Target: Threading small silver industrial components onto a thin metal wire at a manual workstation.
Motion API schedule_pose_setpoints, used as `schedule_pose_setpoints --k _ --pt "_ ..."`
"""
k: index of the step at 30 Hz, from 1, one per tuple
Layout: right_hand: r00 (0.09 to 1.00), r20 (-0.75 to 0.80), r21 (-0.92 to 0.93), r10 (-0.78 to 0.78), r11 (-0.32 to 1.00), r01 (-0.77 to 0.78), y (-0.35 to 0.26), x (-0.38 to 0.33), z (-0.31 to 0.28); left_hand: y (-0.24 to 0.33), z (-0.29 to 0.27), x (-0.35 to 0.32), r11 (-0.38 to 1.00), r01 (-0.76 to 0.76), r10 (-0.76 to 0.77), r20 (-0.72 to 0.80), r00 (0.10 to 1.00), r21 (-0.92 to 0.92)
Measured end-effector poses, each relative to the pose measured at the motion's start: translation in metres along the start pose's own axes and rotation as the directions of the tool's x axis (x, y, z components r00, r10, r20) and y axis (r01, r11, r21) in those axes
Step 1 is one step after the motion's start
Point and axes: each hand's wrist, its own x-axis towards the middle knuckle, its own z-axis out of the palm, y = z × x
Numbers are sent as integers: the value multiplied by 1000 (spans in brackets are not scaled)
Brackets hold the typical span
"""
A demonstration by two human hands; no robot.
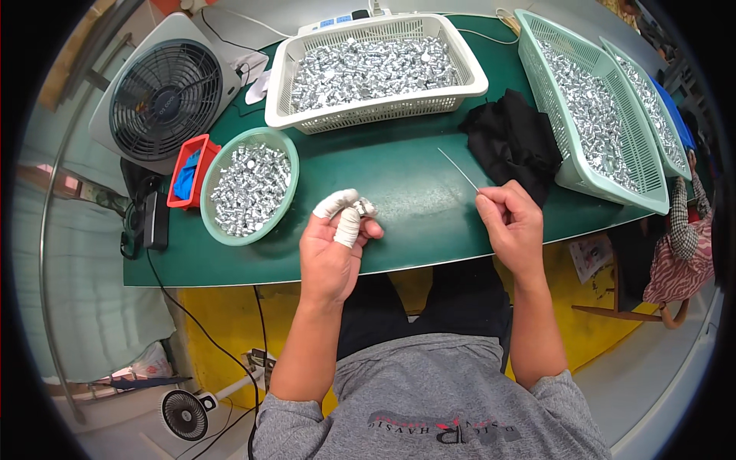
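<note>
Above the green table, my left hand (pixel 332 253) has white tape wrapped round its thumb and forefinger. Those fingertips pinch a small silvery metal part (pixel 366 207), partly hidden by the fingers. My right hand (pixel 512 226) is closed on the back end of a thin metal rod (pixel 458 169), which points up and to the left, its tip apart from the metal part. Left of my left hand stands a round pale green bowl (pixel 287 201) full of similar small metal parts (pixel 249 190).
A white basket (pixel 383 115) of metal parts stands at the back; pale green baskets (pixel 571 153) of them stand at the right. Black cloth (pixel 512 138) lies by these. At the left are a box fan (pixel 165 100) and a red bin (pixel 201 165). Another person (pixel 682 253) sits far right.
</note>
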Motion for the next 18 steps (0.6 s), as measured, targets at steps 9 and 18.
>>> schedule_pose_setpoints --k 9,18 --pt "998 -12 -65 -53 997 52 -2 -4 4 -8 0 -2 998 21 -19 31 999 -64" --pt "997 -26 -71 -72 995 70 -1 -4 4 -11 1 -3 999 -28 29 16 999 -38"
